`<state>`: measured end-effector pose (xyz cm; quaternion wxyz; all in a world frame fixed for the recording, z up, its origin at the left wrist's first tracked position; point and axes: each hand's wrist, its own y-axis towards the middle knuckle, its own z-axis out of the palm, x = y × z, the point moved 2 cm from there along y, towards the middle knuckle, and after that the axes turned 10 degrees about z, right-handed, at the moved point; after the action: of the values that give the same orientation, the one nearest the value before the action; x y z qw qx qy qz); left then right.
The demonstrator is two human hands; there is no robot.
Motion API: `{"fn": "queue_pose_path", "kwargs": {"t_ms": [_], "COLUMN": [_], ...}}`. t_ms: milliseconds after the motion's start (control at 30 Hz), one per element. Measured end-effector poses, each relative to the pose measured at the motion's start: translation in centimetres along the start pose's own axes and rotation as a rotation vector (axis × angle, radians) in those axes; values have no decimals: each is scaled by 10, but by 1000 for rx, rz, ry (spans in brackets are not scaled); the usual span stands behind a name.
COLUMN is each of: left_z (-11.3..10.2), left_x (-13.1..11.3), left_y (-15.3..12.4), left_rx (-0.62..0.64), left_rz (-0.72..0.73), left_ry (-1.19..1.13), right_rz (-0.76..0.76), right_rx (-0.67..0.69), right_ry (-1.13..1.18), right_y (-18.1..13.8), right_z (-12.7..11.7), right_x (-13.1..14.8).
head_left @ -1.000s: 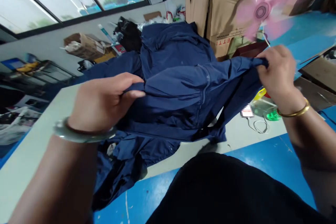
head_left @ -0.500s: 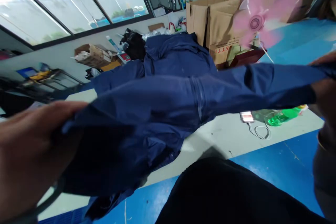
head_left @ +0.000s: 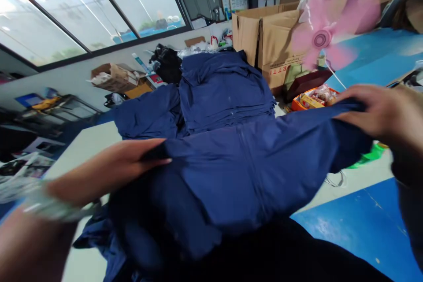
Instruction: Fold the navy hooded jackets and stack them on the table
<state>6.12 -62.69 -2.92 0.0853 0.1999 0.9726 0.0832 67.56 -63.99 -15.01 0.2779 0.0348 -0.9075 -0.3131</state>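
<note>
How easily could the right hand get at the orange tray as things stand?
Probably quite easily. The right hand is close to the orange tray, and only the edge of the navy jacket seems to lie between them. It would likely have to let go of the jacket first.

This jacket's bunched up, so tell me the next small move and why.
Probably lower the navy zip-front jacket onto the pale tabletop and smooth it there: your left hand and right hand grip it at opposite sides, while its lower part hangs in dark folds.
</note>
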Motion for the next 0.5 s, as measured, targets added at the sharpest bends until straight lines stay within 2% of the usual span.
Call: {"fn": "queue_pose_path", "kwargs": {"t_ms": [33, 67, 100, 133, 200, 267, 333, 367, 433, 500], "left_z": [26, 51, 75, 99, 145, 188, 234, 259, 314, 368], "left_x": [7, 16, 26, 36, 53, 61, 55, 46, 19, -11], "left_y": [30, 60, 87, 112, 150, 171, 174, 168, 140, 96], "left_rx": [208, 303, 343, 378, 409, 294, 112, 42, 54, 110], "left_rz": [52, 58, 5, -44, -175, -274, -273, -233, -105, -40], "left_ry": [-20, 17, 93, 161, 251, 317, 353, 348, 251, 130], "right_rz": [13, 20, 85, 161, 231, 218, 127, 64, -58, -97], "right_rx": [107, 234, 325, 385, 403, 306, 242, 253, 357, 457], "right_ry": [0, 1, -1, -7, -5, -20, -20, -4, 66, 151], "right_y": [35, 65, 91, 110, 134, 140, 125, 109, 58, -10], "right_z": [39, 80, 120, 158, 225, 277, 316, 331, 352, 363], "right_x": [14, 28, 38, 44, 51, 50, 47, 46, 41, 32]}}
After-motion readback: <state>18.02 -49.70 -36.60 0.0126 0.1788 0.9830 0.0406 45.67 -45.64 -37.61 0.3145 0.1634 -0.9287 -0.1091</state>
